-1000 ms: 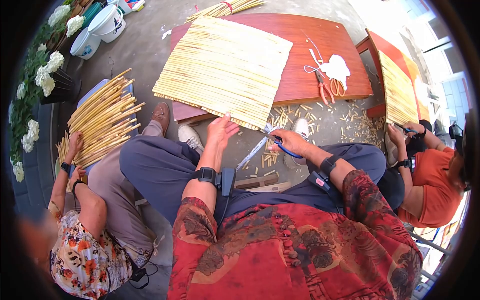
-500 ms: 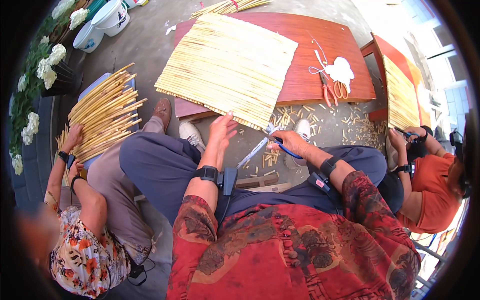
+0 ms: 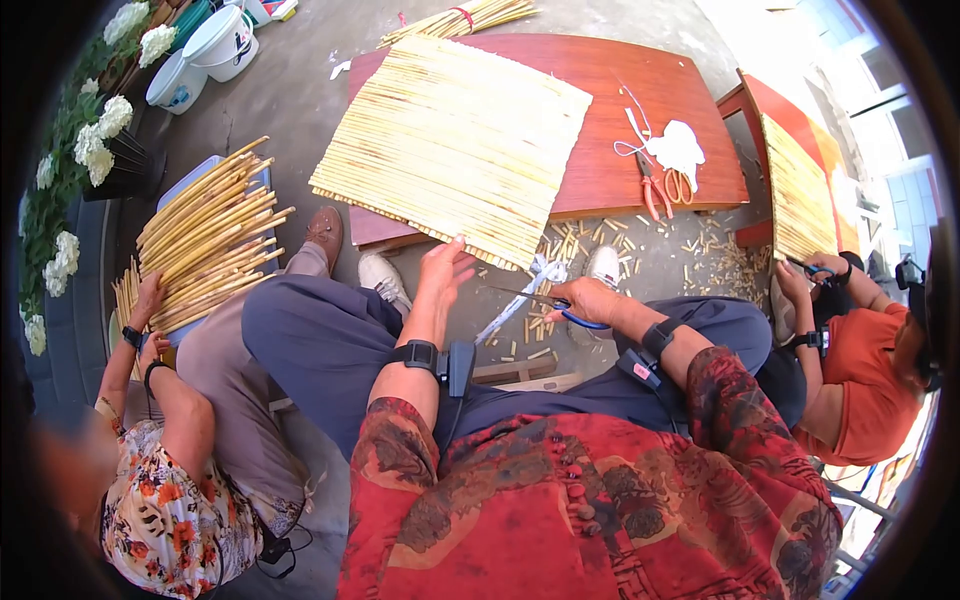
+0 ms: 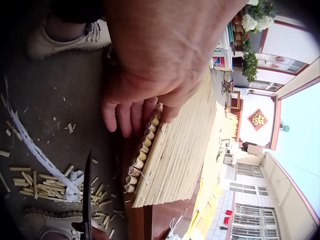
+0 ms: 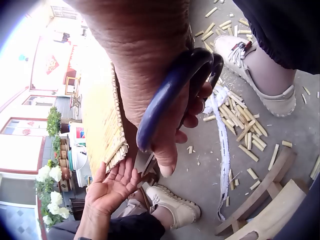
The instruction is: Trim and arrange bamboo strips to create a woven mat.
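A mat of thin yellow stalks (image 3: 450, 140) lies tilted over the table, its near corner past the table's edge. My left hand (image 3: 445, 275) holds the mat's near edge, thumb on top and fingers underneath; in the left wrist view the cut stalk ends (image 4: 142, 150) show beside the thumb. My right hand (image 3: 592, 300) grips scissors with blue handles (image 5: 170, 95). Their blades (image 3: 525, 295) point left, below the mat's corner and apart from it. Under the right hand, a whitish strip (image 3: 510, 310) hangs near the floor.
On the red-brown table (image 3: 640, 110) lie pliers (image 3: 652, 190), orange-handled scissors (image 3: 680, 187) and white string (image 3: 677, 145). Cut stalk pieces (image 3: 720, 260) litter the floor. One person (image 3: 170, 480) at left handles loose stalks (image 3: 210, 240); another (image 3: 850, 370) at right works on a second mat (image 3: 797, 190).
My right hand has drawn the scissors from the mat's corner, slightly down toward me, and their blades show more fully. My left hand stays at the mat's edge.
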Demonstrator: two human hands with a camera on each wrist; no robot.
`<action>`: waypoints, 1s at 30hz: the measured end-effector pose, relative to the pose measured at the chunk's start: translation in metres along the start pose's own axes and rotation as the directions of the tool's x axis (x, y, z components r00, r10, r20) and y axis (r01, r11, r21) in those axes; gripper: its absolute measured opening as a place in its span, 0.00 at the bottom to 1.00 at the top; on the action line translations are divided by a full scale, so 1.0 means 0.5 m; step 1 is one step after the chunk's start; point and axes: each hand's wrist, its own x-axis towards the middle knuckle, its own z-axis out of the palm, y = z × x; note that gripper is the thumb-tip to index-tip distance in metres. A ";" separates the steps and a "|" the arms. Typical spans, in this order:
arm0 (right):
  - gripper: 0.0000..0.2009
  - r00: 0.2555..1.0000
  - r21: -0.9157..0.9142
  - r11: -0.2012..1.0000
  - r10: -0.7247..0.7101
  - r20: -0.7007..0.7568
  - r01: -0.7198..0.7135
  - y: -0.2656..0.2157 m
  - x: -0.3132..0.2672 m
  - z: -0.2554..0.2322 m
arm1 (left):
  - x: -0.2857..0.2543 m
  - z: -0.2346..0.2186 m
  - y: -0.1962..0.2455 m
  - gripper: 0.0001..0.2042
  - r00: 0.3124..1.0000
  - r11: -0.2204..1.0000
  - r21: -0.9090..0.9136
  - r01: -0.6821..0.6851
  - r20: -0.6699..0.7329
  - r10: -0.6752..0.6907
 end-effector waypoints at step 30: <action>0.24 0.964 0.659 0.704 0.162 0.213 -0.264 -0.060 0.043 -0.045 | -0.001 -0.015 -0.004 0.13 0.994 0.997 0.008 -0.079 -0.078 0.079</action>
